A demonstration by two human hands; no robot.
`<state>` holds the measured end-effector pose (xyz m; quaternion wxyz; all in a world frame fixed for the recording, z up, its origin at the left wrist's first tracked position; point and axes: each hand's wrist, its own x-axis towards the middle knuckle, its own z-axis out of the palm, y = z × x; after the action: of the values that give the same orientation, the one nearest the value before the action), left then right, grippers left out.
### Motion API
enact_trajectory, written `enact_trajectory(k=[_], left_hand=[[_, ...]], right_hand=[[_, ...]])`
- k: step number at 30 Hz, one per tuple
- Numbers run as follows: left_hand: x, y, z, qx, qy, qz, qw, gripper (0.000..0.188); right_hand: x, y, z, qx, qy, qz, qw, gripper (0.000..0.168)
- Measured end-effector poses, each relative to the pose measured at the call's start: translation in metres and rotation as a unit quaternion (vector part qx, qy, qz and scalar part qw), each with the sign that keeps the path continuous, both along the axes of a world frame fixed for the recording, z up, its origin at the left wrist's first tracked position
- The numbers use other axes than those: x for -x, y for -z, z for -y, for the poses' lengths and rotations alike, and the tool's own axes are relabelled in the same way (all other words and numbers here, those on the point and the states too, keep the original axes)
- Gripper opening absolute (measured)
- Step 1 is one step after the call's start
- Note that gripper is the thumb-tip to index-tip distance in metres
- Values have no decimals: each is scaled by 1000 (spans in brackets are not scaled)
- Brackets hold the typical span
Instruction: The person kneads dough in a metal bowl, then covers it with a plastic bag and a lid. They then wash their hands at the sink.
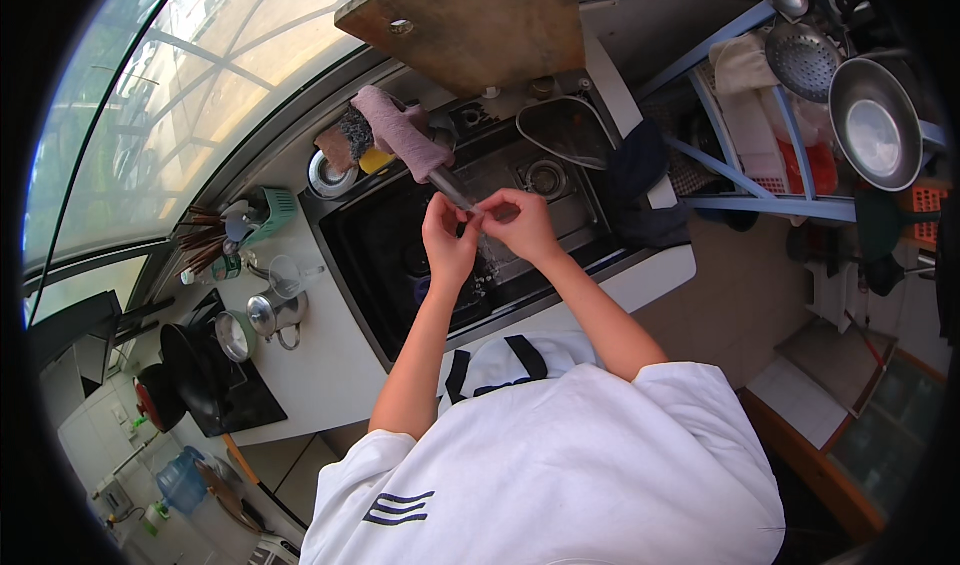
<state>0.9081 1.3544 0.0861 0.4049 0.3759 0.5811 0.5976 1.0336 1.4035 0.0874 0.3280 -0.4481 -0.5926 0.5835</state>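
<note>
My left hand (448, 235) and my right hand (521, 224) meet at the tip of the metal faucet spout (450, 184), over the dark sink (352, 265). Thumbs and fingertips are pinched close together. Whether a small thing sits between them is too hidden to tell. A pink cloth (405, 134) is draped over the faucet behind the spout. Bright streaks and specks of water show beneath my hands. To their right lies the metal drain strainer (546, 179), with a clear-sided basin or lid (566, 131) past it.
A wooden cutting board (480, 29) leans behind the sink. Sponges (337, 150) sit beside the faucet. On the left counter stand a metal pot (277, 312), a clear cup (286, 276) and a green utensil basket (276, 214). At right, a blue rack (772, 203) carries pans and ladles.
</note>
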Motion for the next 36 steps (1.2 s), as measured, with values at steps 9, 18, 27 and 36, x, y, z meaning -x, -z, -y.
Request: enact_trajectory(k=[9,18,27,36], left_hand=[[2,18,11,83,-19,426,901,33],[3,11,9,58,-4,320,946,30],[13,-4,9,16,74,-22,997,28],[21,-18,7,24,122,-18,992,29]], right_hand=[[-8,27,-1,56,10,-30,998,11],[-11,12,9,62,9,-39,997,15],[-12,-9,-6,-42,-101,72,991,16],[-8,-15,-11,43,-114,52,991,13]])
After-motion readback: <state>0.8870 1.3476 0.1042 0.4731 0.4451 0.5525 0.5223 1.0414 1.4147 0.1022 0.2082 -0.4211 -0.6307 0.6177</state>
